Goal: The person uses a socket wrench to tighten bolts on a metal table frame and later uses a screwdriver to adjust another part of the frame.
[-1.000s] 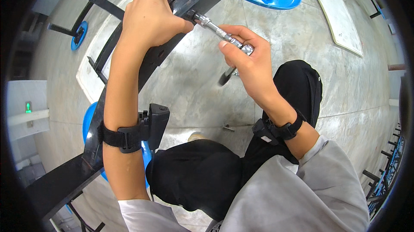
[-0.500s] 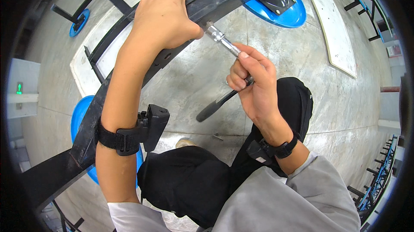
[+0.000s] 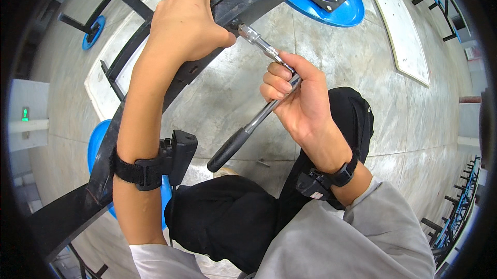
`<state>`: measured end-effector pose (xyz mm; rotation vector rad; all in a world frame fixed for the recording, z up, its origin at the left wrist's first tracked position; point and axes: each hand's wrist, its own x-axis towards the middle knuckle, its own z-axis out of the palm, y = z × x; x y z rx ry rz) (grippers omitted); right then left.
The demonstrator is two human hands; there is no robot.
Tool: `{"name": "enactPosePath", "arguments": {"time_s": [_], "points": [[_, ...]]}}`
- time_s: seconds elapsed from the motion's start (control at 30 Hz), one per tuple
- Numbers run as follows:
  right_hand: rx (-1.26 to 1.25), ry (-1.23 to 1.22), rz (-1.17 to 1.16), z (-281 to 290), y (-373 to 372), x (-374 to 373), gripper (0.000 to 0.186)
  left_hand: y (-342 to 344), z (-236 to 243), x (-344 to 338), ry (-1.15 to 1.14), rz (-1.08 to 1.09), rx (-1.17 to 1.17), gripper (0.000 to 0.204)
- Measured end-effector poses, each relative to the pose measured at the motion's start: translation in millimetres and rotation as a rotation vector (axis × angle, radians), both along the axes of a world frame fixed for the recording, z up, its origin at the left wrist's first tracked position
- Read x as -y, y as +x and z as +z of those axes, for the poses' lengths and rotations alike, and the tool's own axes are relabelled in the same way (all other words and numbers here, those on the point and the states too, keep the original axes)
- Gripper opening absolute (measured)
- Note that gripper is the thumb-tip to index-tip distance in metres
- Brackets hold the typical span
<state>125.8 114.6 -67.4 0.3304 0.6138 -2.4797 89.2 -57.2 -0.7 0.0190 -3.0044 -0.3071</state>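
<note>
A long black metal beam runs diagonally from the lower left to the top. My left hand is wrapped over it, thumb on the near side, most fingertips hidden behind. My right hand is closed round the head of a ratchet wrench; its black grip points down and to the left. From the wrench a chrome extension with a socket reaches up to the beam's near side, by my left thumb. The socket's end meets a dark bolt or hole there; which one I cannot tell.
Blue round seats with black brackets are joined to the frame at the top and left. White panels lie on the grey floor. More black frames stand at the right edge. My black-trousered knees are below my hands.
The ratchet handle has swung down and to the left. My right hand has shifted slightly left with the socket, now at the beam. My left hand still grips the beam.
</note>
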Motion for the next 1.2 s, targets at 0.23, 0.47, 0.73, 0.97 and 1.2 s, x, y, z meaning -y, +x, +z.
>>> {"name": "enactPosePath", "arguments": {"time_s": [0.23,0.47,0.73,0.97,1.2], "points": [[-0.055,0.095,0.011,5,-1,1,0.013,-1,0,2,-0.004,-0.035,-0.059,0.052],[-1.082,1.253,-0.131,-6,-1,-5,0.019,0,-2,1,-0.014,-0.047,-0.041,0.046],[-1.098,1.164,-0.174,-14,10,-18,0.024,3,-3,3,-0.006,-0.028,-0.049,0.049],[-0.202,0.186,0.024,-8,8,-13,0.027,0,0,2,-0.015,-0.029,-0.025,0.049],[0.065,-0.054,0.042,-7,1,-7,0.01,4,1,-4,-0.022,-0.007,0.001,0.048]]}}
